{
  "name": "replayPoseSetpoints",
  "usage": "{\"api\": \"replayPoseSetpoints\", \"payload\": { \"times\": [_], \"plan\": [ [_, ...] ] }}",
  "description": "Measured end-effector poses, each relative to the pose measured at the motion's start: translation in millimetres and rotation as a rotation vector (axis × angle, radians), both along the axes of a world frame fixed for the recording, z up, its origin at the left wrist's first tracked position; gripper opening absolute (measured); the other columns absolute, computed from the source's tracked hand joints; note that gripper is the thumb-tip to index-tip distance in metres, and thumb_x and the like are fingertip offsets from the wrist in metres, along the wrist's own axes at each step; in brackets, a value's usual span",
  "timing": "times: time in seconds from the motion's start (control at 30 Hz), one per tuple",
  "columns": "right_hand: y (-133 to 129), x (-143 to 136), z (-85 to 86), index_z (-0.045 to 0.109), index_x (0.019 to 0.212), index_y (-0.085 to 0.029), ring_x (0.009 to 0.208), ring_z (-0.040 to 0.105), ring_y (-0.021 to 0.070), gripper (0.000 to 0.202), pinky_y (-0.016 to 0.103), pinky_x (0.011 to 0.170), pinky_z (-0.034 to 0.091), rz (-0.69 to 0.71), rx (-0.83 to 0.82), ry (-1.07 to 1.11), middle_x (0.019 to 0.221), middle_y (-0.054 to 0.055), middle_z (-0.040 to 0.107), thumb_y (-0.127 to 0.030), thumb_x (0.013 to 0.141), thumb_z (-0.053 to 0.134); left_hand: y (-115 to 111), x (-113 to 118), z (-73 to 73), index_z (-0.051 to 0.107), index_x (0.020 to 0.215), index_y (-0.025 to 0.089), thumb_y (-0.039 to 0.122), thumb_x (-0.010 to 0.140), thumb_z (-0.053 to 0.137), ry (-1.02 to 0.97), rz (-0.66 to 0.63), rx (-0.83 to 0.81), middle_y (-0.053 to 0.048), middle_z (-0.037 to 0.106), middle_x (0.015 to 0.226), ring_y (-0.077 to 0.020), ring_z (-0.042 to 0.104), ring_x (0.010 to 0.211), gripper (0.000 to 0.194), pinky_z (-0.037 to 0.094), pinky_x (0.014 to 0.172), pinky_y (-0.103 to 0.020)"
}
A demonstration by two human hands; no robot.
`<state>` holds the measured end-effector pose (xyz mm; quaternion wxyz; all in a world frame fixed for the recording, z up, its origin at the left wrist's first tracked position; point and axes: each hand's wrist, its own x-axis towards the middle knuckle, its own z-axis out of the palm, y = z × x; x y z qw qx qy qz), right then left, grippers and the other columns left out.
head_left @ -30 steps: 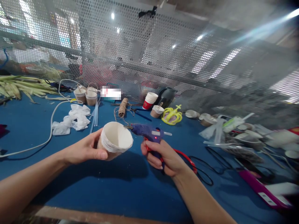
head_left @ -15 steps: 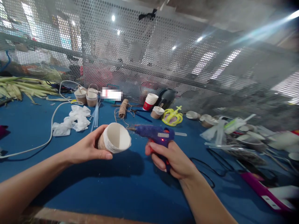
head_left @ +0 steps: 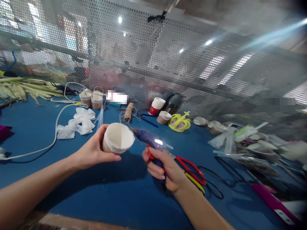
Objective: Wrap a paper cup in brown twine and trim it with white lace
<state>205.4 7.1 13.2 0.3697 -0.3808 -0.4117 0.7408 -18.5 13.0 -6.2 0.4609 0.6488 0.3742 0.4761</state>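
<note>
The cup (head_left: 118,138) in your left hand (head_left: 97,149) looks like matt paper inside, with a white cloth-like band (head_left: 115,149) around its rim and a rough brown wrap (head_left: 106,147) below. In your right hand (head_left: 163,164), the glue gun (head_left: 146,136) is blue plastic with a red plastic trigger (head_left: 150,154). Your counter (head_left: 115,191) looks smooth, its edge (head_left: 72,220) wooden; the twine (head_left: 129,112) is rough and fibrous. You face perforated metal (head_left: 134,54).

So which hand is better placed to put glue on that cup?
Probably the right hand: it grips the glue gun, whose nozzle points toward the cup, close to its rim. The left hand is occupied holding the cup.
</note>
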Motion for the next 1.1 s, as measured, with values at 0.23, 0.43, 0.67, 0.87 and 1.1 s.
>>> {"api": "replayPoseSetpoints", "payload": {
  "times": [0.23, 0.43, 0.67, 0.87, 1.1],
  "plan": [
    [-4, 0, -0.9, 0.060, 0.066, -0.013, 0.030, 0.032, 0.0044, 0.030, 0.017, 0.033, 0.024, -0.100, 0.279, -0.315, 0.033, -0.008, 0.040, -0.042, 0.076, 0.059, 0, 1, 0.7, 0.038, 0.110, 0.019, 0.028, 0.058, 0.076, 0.007, 0.026, 0.006, -0.006, 0.056, 0.107, -0.0222, 0.055, 0.100, 0.065, 0.045, 0.087, -0.033],
    [-7, 2, 8.5, 0.063, 0.068, -0.014, 0.037, 0.047, 0.0100, 0.029, 0.023, 0.043, 0.040, -0.192, 0.580, -0.774, 0.039, -0.004, 0.050, -0.041, 0.078, 0.056, 2, 2, 1.1, 0.037, 0.104, 0.020, 0.028, 0.059, 0.074, 0.049, 0.058, -0.013, -0.003, 0.053, 0.101, -0.0194, 0.056, 0.093, 0.059, 0.048, 0.079, -0.031],
    [-4, 10, 14.1, 0.063, 0.065, -0.015, 0.034, 0.046, 0.0092, 0.026, 0.021, 0.039, 0.041, -0.086, 0.574, -0.891, 0.037, -0.004, 0.049, -0.038, 0.076, 0.058, 3, 1, -2.5, 0.038, 0.104, 0.020, 0.029, 0.061, 0.073, 0.212, 0.064, 0.076, -0.002, 0.053, 0.100, -0.0199, 0.056, 0.093, 0.056, 0.047, 0.081, -0.034],
    [-1, 18, 16.0, 0.064, 0.067, -0.013, 0.037, 0.046, 0.0092, 0.032, 0.022, 0.042, 0.041, -0.088, 0.633, -0.846, 0.039, -0.003, 0.049, -0.042, 0.080, 0.055, 3, 0, -1.5, 0.039, 0.105, 0.020, 0.032, 0.061, 0.073, 0.241, 0.010, 0.079, -0.003, 0.053, 0.101, -0.0204, 0.056, 0.093, 0.056, 0.048, 0.081, -0.034],
    [-2, 20, 18.4, 0.062, 0.067, -0.014, 0.035, 0.045, 0.0082, 0.030, 0.021, 0.040, 0.039, 0.007, 0.563, -0.847, 0.038, -0.004, 0.049, -0.042, 0.078, 0.057, 3, 1, 0.1, 0.038, 0.105, 0.019, 0.032, 0.061, 0.072, 0.223, 0.024, 0.042, -0.003, 0.055, 0.101, -0.0203, 0.057, 0.092, 0.058, 0.048, 0.081, -0.034]
  ]
}}
